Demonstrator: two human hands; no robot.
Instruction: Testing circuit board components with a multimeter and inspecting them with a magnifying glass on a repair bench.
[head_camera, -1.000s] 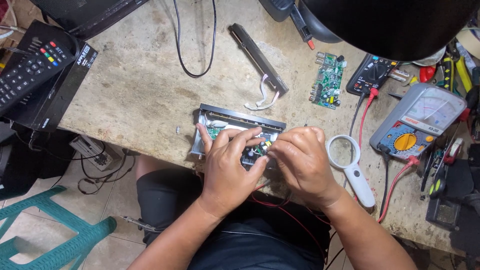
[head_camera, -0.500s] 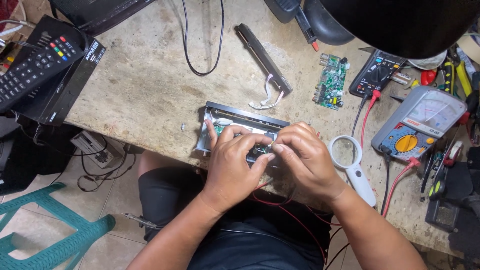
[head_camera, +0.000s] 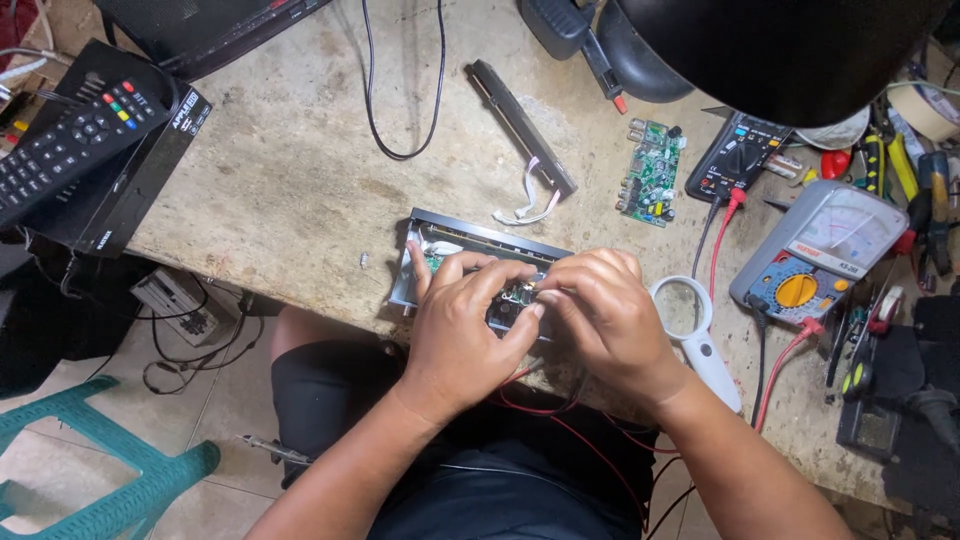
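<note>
Pinching: left hand (head_camera: 462, 330) and right hand (head_camera: 603, 318) meet fingertip to fingertip over the open box (head_camera: 440, 245), narrow grips closed on some small part on the board inside; the part itself is hidden by the fingers.
Box: lies at the table's (head_camera: 290, 190) near edge, under both hands, its far rim showing beyond the knuckles.
Slip risk: the part is tiny and the hold is tip-only, so it could drop into the box or off the edge just behind the wrists.
Snag risk: red leads (head_camera: 560, 420) hang below the wrists; a pull-back could catch them.
Right of grip: magnifier (head_camera: 690, 325) touching or just beside the right hand, meter (head_camera: 820, 260) beyond it; tight.
Left of grip: bare tabletop; open room.
Beyond grip: loose panel (head_camera: 520, 125) and spare board (head_camera: 650, 172), apart.
</note>
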